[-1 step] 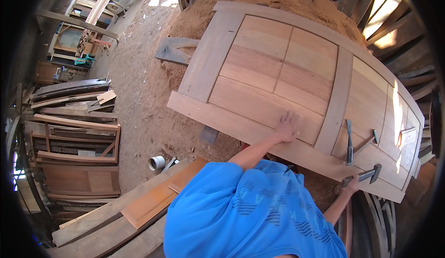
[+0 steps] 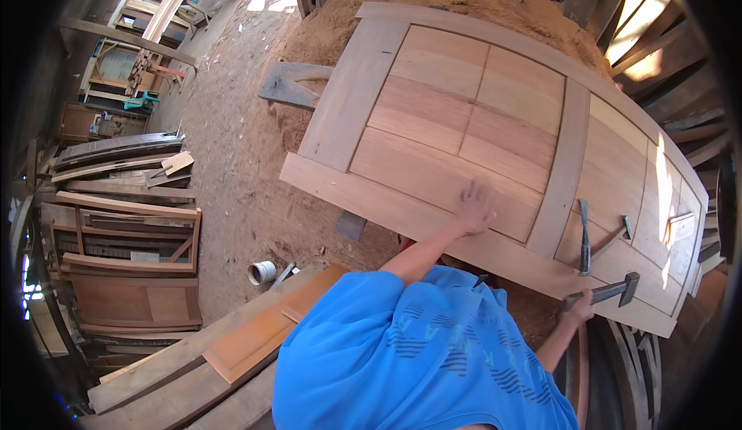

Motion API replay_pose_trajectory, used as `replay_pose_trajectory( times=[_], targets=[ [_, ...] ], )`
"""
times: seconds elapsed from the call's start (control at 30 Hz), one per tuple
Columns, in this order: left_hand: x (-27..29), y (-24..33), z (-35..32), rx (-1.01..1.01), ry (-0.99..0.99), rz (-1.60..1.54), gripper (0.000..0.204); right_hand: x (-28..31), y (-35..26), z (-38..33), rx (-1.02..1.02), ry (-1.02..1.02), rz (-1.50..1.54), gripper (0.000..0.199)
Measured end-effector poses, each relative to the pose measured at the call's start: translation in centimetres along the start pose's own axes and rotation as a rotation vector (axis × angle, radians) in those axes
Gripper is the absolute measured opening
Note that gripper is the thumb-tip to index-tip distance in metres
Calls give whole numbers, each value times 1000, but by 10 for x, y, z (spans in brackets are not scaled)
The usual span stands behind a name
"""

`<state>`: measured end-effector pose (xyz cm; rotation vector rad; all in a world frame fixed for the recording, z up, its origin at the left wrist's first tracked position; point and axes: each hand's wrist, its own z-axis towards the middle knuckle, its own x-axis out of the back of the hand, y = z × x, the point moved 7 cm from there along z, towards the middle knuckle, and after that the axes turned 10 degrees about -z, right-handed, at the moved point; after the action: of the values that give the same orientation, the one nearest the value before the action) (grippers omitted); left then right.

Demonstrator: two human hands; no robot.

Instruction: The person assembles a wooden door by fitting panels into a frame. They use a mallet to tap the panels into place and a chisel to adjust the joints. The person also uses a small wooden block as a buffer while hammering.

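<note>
— Where does the door lie, and which way does it run?

— The panelled wooden door (image 2: 495, 144) lies flat over a sawdust heap (image 2: 325, 35). Its long axis runs from the upper left, by the heap, down to the lower right, where the narrow end sits near the person's right side.

— And the hands?

— The left hand (image 2: 473, 207) rests flat on the door, fingers spread, on the panel close to the near long rail; it grasps nothing. The right hand (image 2: 578, 306) is closed round the handle of a hammer (image 2: 610, 289) just at the door's near edge, the head pointing toward the door's lower right corner.

— Anything else on the door?

— Two tools: a chisel (image 2: 583, 235) lying roughly upright in the picture, and a second hammer (image 2: 614, 237) lying slantwise beside it, nearly touching. So two hammers in all, one chisel.

— How many panels do you count?

— Four in the large section, laid two by two. Past the cross rail there are more, but glare hides their number.

— What lies around?

— One small grey tin can (image 2: 263, 272) on the sawdust floor, long planks (image 2: 232, 353) at the lower left, and a stack of door frames (image 2: 131, 237) at the left.
</note>
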<state>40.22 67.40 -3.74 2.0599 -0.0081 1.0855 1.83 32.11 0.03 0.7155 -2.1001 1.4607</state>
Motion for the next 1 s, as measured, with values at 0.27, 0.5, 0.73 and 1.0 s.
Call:
replay_pose_trajectory(
  times=[0.27, 0.5, 0.73, 1.0],
  targets=[
    [245, -262, -70, 504, 447, 48, 86, -179, -122, -150, -95, -591, 773, 10],
    [377, -417, -190, 696, 463, 146, 88, -357, -157, -402, -57, -891, 268, 16],
    [383, -464, -158, 592, -8, -133, 83, -441, -144, -554, -24, -1028, 138, 27],
    [387, -455, -153, 470, 73, -310, 74, -472, -149, -642, 60, -1173, -71, 28]
  ],
)
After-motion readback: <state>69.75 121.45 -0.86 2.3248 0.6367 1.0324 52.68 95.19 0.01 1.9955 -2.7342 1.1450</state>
